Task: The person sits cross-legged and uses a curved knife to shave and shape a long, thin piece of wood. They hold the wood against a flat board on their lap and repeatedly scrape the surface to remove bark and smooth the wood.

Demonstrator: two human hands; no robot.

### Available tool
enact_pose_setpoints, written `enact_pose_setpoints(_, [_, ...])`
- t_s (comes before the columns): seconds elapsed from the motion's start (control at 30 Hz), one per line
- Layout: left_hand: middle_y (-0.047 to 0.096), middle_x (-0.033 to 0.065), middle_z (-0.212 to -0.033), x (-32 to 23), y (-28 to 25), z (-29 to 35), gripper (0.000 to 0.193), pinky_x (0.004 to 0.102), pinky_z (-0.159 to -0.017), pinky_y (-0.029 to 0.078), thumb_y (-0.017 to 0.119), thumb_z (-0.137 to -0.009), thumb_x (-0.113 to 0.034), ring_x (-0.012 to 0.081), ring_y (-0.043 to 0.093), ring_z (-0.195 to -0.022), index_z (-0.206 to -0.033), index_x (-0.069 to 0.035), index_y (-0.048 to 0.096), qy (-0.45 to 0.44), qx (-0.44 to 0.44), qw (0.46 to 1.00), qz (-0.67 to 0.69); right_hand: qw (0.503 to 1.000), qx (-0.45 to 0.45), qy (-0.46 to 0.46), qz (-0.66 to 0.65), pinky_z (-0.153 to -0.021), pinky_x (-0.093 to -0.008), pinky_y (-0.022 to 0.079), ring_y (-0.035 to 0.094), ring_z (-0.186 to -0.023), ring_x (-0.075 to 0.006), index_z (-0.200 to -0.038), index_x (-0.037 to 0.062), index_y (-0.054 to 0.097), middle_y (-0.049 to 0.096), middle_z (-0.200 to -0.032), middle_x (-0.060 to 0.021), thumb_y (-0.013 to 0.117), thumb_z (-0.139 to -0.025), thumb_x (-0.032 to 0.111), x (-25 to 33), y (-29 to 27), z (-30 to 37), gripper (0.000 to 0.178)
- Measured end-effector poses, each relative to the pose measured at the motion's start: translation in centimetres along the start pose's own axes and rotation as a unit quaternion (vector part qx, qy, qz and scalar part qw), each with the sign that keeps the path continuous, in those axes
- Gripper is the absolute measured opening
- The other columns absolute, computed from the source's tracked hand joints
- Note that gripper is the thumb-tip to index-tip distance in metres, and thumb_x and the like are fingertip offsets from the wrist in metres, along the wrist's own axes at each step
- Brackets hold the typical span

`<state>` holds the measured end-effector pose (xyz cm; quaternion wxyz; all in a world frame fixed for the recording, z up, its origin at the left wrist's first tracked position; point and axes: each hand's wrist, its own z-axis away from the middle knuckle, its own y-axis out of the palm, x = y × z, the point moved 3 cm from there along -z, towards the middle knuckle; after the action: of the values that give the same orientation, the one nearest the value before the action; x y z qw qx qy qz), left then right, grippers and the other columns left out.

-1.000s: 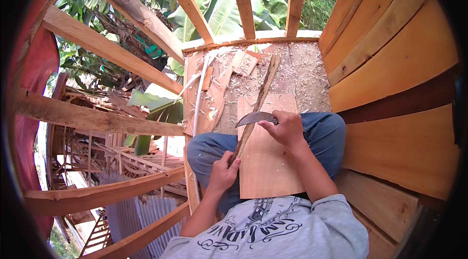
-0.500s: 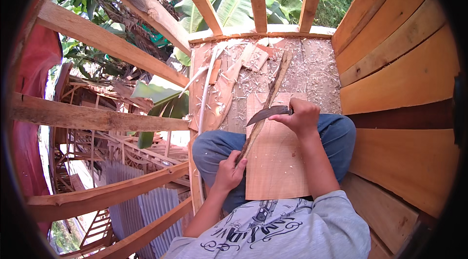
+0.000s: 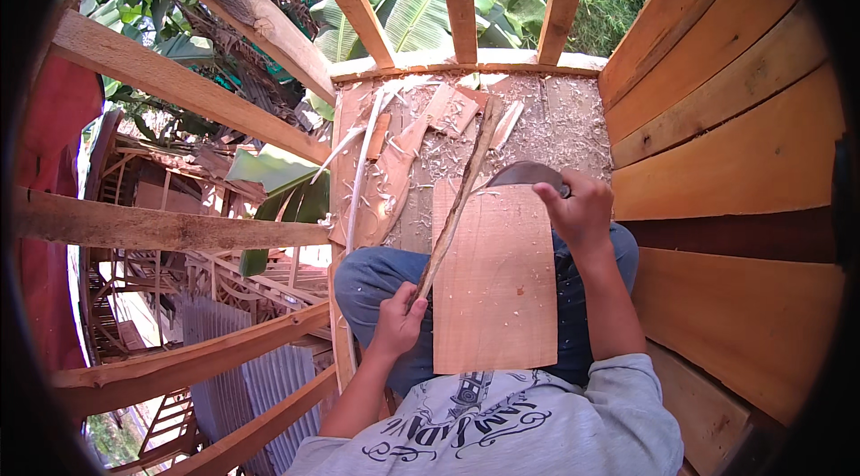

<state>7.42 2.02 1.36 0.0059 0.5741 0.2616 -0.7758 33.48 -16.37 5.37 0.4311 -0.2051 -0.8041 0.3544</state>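
My left hand (image 3: pixel 399 318) is closed around the near end of a long, rough brown stick (image 3: pixel 466 187), which slants away from me and to the right. In my right hand (image 3: pixel 583 207) is a knife with a broad, curved dark blade (image 3: pixel 524 174); its handle is mostly hidden by my fingers. The blade points left, a little to the right of the stick, and seems just apart from it. Under both lies a flat, pale wooden board (image 3: pixel 495 288) across my lap, with a few shavings on it.
Curled wood shavings (image 3: pixel 560 118) litter the plank floor. Beyond my left knee lie thin wooden pieces (image 3: pixel 408 149) and a long pale strip (image 3: pixel 363 171). A slatted wooden railing (image 3: pixel 179 230) runs along the left and front, and a plank wall (image 3: pixel 726 162) stands at the right.
My right hand and the knife have moved up and right, off the stick. The stick stands slightly steeper, and the whole view has shifted a little.
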Motion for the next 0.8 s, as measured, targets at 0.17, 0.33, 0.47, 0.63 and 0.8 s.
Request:
enact_pose_setpoints(0.17, [0.043,0.0106,-0.056,0.3,-0.1,0.3,0.023,0.0295,-0.049,0.036,0.055,-0.09,-0.023,0.0135,0.042,-0.051,-0.089,0.0,0.051,0.0,-0.017,0.999,-0.034,0.99,0.084,-0.1,-0.058,-0.043,-0.037,0.041,0.054,-0.044,-0.0286,-0.053,0.0064,0.048,0.048,-0.047,-0.0104,0.062,-0.069,0.068,4.2,5.9,3.2,0.065])
enact_pose_setpoints(0.33, [0.044,0.0132,-0.057,0.1,0.0,-0.2,0.021,0.0303,-0.048,0.037,0.056,-0.089,-0.021,0.0204,0.045,-0.048,-0.09,-0.001,0.051,0.001,-0.026,0.998,-0.049,0.997,0.044,-0.06,-0.027,-0.042,-0.0366,0.042,0.055,-0.042,-0.0279,-0.051,0.007,0.051,0.049,-0.045,-0.0097,0.058,-0.067,0.074,2.3,6.3,0.2,0.069])
enact_pose_setpoints(0.47, [0.043,0.0117,-0.056,0.4,0.3,0.3,0.019,0.029,-0.048,0.036,0.056,-0.089,-0.02,0.0173,0.044,-0.048,-0.09,-0.001,0.051,0.012,-0.016,0.998,-0.057,0.989,-0.078,0.127,0.006,-0.044,-0.0409,0.042,0.057,-0.048,-0.0323,-0.056,0.0035,0.055,0.052,-0.048,-0.0139,0.054,-0.074,0.071,-5.0,4.0,-4.2,0.07])
enact_pose_setpoints(0.63, [0.042,0.007,-0.055,1.5,0.0,0.0,0.018,0.0269,-0.047,0.034,0.056,-0.089,-0.019,0.0107,0.04,-0.05,-0.089,-0.001,0.051,-0.022,-0.008,1.0,-0.018,0.99,-0.09,0.109,0.014,-0.046,-0.041,0.043,0.058,-0.05,-0.0337,-0.058,0.003,0.057,0.053,-0.049,-0.0153,0.052,-0.077,0.069,-8.2,1.4,-6.6,0.069])
enact_pose_setpoints(0.8, [0.041,0.0073,-0.055,0.4,0.4,-0.6,0.018,0.0272,-0.047,0.034,0.056,-0.089,-0.018,0.0107,0.039,-0.05,-0.089,-0.001,0.051,-0.031,-0.006,0.999,-0.036,0.993,0.012,-0.103,-0.064,-0.041,-0.0347,0.04,0.052,-0.041,-0.0252,-0.052,0.0077,0.046,0.045,-0.045,-0.0072,0.061,-0.069,0.068,-2.2,6.1,-1.1,0.065])
